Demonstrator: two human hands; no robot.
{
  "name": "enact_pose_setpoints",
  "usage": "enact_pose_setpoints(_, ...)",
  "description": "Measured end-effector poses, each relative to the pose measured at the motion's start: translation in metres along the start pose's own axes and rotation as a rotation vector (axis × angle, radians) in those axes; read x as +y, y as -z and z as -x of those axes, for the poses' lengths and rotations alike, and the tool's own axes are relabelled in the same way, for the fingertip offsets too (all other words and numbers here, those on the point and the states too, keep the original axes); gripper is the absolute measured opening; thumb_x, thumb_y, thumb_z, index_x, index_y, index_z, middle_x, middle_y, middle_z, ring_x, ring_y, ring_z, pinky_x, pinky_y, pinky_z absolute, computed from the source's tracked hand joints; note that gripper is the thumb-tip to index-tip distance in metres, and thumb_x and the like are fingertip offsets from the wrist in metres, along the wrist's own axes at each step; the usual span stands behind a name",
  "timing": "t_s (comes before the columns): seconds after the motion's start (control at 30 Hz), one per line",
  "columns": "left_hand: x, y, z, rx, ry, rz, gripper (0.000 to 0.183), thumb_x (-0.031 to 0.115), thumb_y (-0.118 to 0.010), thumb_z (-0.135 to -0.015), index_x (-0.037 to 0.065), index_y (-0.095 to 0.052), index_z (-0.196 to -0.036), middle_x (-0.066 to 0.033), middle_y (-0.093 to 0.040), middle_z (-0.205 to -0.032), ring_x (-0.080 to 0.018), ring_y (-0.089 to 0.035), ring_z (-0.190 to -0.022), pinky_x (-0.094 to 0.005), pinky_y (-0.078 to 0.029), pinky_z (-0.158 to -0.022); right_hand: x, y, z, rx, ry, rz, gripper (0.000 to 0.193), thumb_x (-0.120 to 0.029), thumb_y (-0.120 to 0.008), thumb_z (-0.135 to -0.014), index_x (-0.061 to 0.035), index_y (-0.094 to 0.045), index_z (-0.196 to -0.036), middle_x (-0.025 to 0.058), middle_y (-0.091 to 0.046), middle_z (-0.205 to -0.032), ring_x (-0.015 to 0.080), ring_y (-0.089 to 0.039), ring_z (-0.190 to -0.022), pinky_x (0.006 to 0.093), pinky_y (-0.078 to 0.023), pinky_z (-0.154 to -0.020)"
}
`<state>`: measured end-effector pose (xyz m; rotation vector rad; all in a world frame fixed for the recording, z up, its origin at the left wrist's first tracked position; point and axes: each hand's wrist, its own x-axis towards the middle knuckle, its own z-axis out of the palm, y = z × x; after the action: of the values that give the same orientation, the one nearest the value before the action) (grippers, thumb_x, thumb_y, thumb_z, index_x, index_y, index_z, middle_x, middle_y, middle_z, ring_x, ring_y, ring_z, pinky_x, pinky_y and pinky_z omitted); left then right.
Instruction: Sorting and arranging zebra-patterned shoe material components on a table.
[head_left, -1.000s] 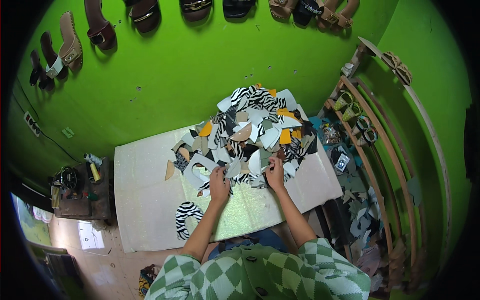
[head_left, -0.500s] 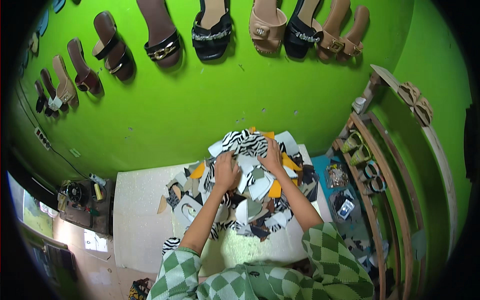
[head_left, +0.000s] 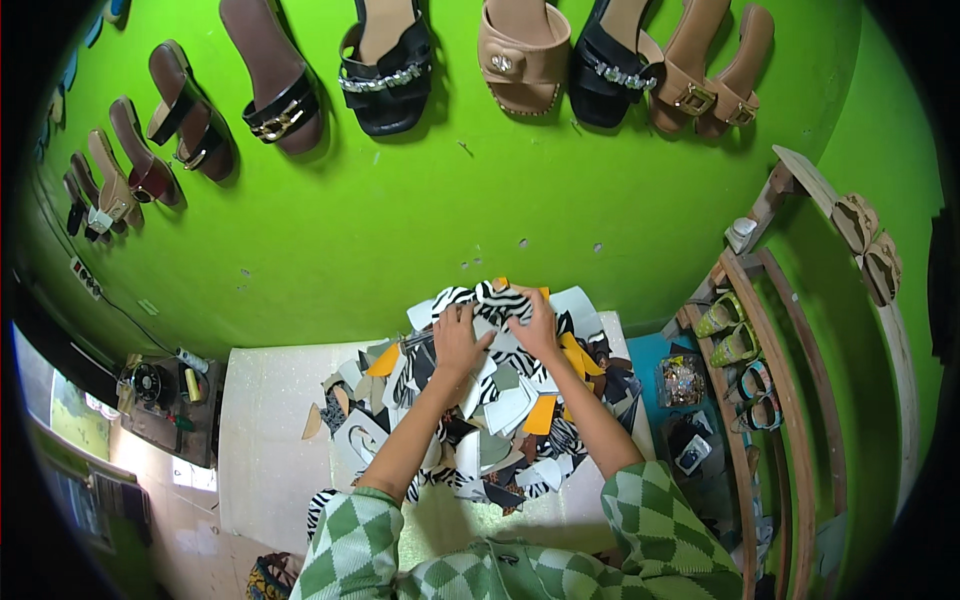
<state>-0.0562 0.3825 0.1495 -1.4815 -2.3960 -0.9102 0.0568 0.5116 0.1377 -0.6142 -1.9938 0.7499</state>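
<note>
A heap of cut scraps [head_left: 505, 400] in white, orange, grey, black and zebra stripes lies on the pale table, under both my hands. At the far side of the heap, my right hand [head_left: 536, 328] pinches a zebra-striped scrap [head_left: 505, 299] between fingers and thumb. My left hand [head_left: 457, 345] rests on the heap beside it, with thumb apart from the fingers and fingertips touching striped material. Orange scraps [head_left: 540, 414] and white scraps [head_left: 510, 408] lie just below my right hand. What lies beneath my left palm is hidden.
Sandals [head_left: 385, 85] hang along the green wall [head_left: 380, 220] above the table [head_left: 270, 430]. On the right stands a wooden rack [head_left: 775, 430] with sandals, near containers [head_left: 680, 380] of small items. A small dark table [head_left: 170, 405] is at the left.
The right hand's fingers have closed on the zebra-striped material at the top of the heap. My left thumb has spread toward the right. The whole view has shifted slightly.
</note>
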Motion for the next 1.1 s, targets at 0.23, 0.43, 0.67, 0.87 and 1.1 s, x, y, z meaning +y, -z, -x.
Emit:
enact_pose_setpoints(0.23,0.003,0.011,-0.029,0.114,0.007,0.189,0.039,0.026,-0.072,-0.068,-0.002,-0.058,-0.09,-0.0179,-0.061,-0.084,-0.0312,-0.059,-0.079,-0.0384,-0.046,-0.073,-0.003,0.03,-0.03,-0.181,-0.017,-0.153,0.044,-0.012,-0.07,-0.066,0.0018,-0.049,-0.103,0.0206,-0.059,-0.097,0.0347,-0.058,-0.093,0.0373,-0.045,-0.08)
enact_pose_setpoints(0.43,-0.001,0.045,-0.037,0.002,0.005,0.305,0.05,0.031,-0.076,-0.062,0.0,-0.057,-0.096,-0.0194,-0.062,-0.084,-0.0324,-0.06,-0.075,-0.037,-0.046,-0.069,-0.031,0.031,-0.039,-0.111,0.086,-0.164,0.042,-0.011,-0.069,-0.068,0.0035,-0.05,-0.103,0.02,-0.06,-0.092,0.0342,-0.06,-0.087,0.0361,-0.047,-0.075)
enact_pose_setpoints(0.67,-0.025,0.047,-0.038,-0.045,0.479,1.295,0.045,0.031,-0.054,-0.09,0.003,-0.043,-0.125,-0.0053,-0.051,-0.118,-0.011,-0.048,-0.104,-0.0279,-0.038,-0.088,-0.061,0.02,-0.055,-0.117,0.053,-0.72,0.032,-0.01,-0.067,-0.078,0.0035,-0.05,-0.102,0.0078,-0.059,-0.094,0.0148,-0.054,-0.085,0.0283,-0.045,-0.079)
enact_pose_setpoints(0.87,-0.023,0.059,-0.034,-0.037,0.229,1.132,0.022,0.015,-0.062,-0.086,0.0,-0.056,-0.102,-0.0042,-0.065,-0.091,-0.0098,-0.059,-0.081,-0.0242,-0.047,-0.075,-0.048,0.016,-0.053,-0.478,-0.095,-0.342,0.067,-0.037,-0.067,-0.079,0.0004,-0.038,-0.127,0.0186,-0.046,-0.125,0.0272,-0.043,-0.118,0.0376,-0.033,-0.098)
enact_pose_setpoints(1.1,-0.043,0.081,-0.003,0.005,0.396,1.216,0.015,0.009,-0.059,-0.086,0.0,-0.055,-0.097,-0.0056,-0.063,-0.087,-0.0105,-0.059,-0.076,-0.0241,-0.047,-0.073,-0.008,0.021,-0.024,-0.593,0.16,0.433,0.056,-0.016,-0.067,-0.075,-0.0146,-0.044,-0.125,0.0102,-0.044,-0.129,0.0267,-0.038,-0.122,0.0422,-0.025,-0.103)
